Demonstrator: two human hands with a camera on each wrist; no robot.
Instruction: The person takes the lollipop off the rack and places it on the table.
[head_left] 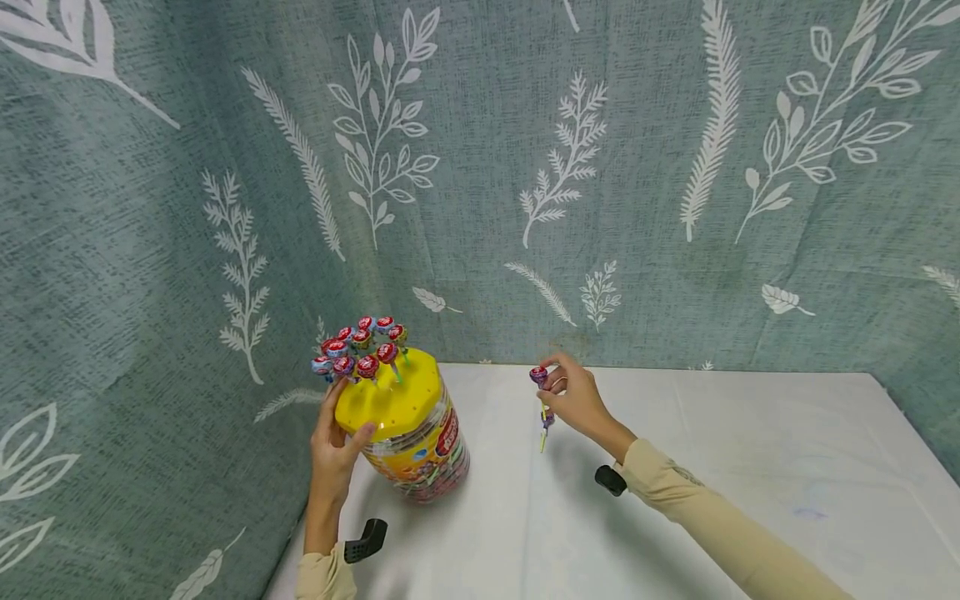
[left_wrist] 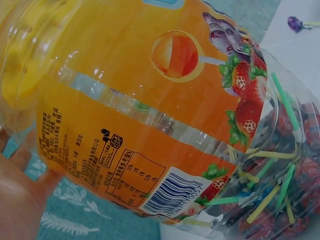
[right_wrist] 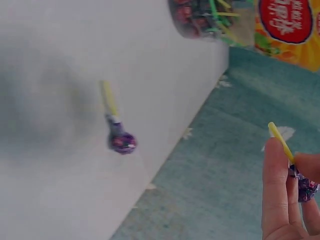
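Observation:
A clear plastic jar [head_left: 420, 462] with an orange printed label leans on the white table, filled with lollipops. My left hand [head_left: 332, 467] grips its yellow lid [head_left: 408, 400], the thumb along the near edge. Several wrapped lollipops [head_left: 367, 367] stand in small holes at the lid's far left. In the left wrist view the left hand [left_wrist: 22, 195] is beside the lid end, its grip partly cut off. To the right of the jar, my right hand [head_left: 583, 408] pinches a purple-wrapped lollipop by its yellow stick [right_wrist: 277, 134]. Below it, another purple lollipop [right_wrist: 122, 143] lies on the table.
The white table [head_left: 712, 467] runs to a green leaf-patterned cloth [head_left: 480, 275] behind, with more of this cloth close at the left. A black device [head_left: 366, 540] is on the left wrist, another black device [head_left: 610, 481] on the right.

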